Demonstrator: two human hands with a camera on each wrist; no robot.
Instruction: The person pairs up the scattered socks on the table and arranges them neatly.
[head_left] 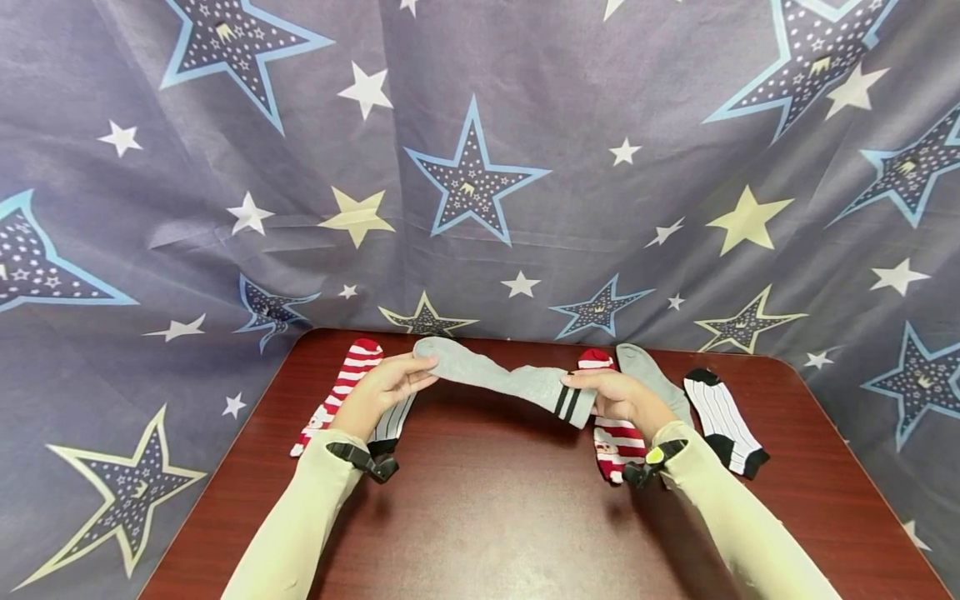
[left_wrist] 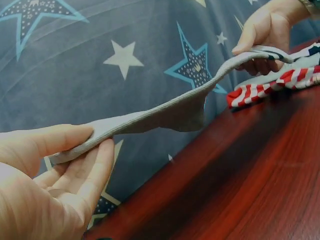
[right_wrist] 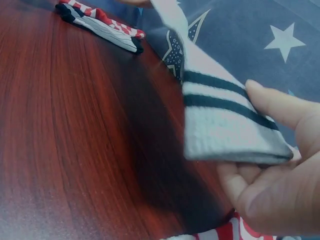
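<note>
A long grey sock [head_left: 491,375] with two black stripes near its cuff is stretched sideways above the table between both hands. My left hand [head_left: 388,385] pinches the toe end between thumb and fingers. At the other end, my right hand [head_left: 618,396] grips the striped cuff, thumb on top and fingers beneath, as the right wrist view shows of the cuff [right_wrist: 225,120]. In the left wrist view the sock [left_wrist: 160,112] sags a little in its middle. Behind the right hand lie a red-and-white striped sock [head_left: 618,446] and a second grey sock [head_left: 648,375].
On the left of the brown table [head_left: 480,517] lie another red-and-white striped sock [head_left: 352,375] and a white sock with thin stripes [head_left: 390,421], partly behind the left hand. A similar white sock with black toe and heel [head_left: 723,417] is at the right. A starry curtain [head_left: 480,275] hangs behind.
</note>
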